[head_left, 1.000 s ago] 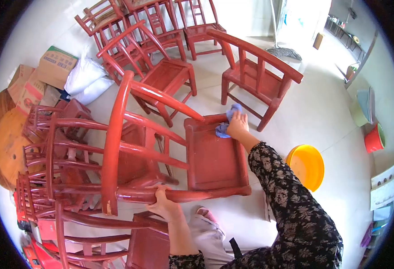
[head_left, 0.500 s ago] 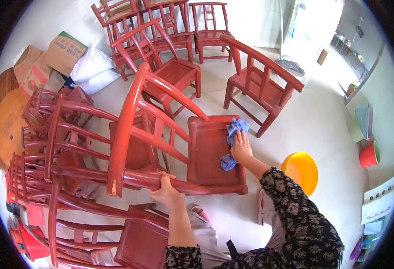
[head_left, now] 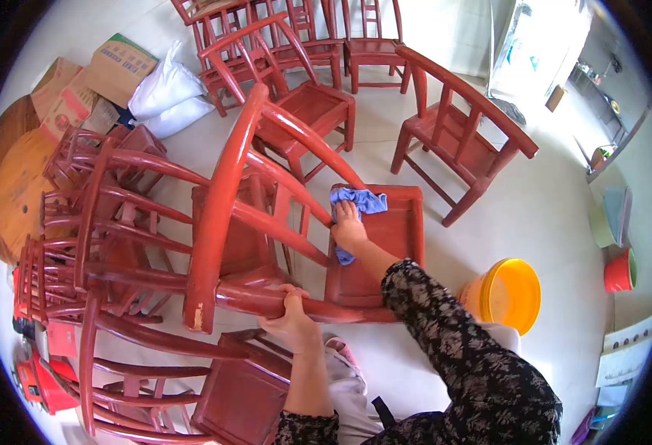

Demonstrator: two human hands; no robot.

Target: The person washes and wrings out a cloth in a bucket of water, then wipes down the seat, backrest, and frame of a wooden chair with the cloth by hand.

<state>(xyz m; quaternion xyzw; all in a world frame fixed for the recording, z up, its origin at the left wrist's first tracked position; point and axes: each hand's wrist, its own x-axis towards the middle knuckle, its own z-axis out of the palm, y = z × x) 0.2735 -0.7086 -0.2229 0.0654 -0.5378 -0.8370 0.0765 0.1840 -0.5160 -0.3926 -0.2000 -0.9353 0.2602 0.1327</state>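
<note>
A red wooden chair (head_left: 389,236) stands in front of me with its seat towards the right and its back frame towards the left. My left hand (head_left: 294,319) is wrapped round a thick rail of this chair, near the lower end of the back. On the seat, along its inner left side by the back, my right hand (head_left: 349,225) presses a crumpled blue cloth (head_left: 368,202). Its fingers rest over the cloth, and part of the cloth sticks out below the palm.
More red chairs (head_left: 470,141) stand behind, and several are crowded at the left (head_left: 125,252). A yellow bucket (head_left: 515,297) is on the floor at the right. Cardboard boxes (head_left: 122,68) and white bags (head_left: 166,93) lie at the back left beside a round wooden tabletop (head_left: 18,193).
My right hand has moved the blue cloth from the seat's right side leftwards to the side by the back. My left hand keeps its hold on the rail. The view has shifted slightly.
</note>
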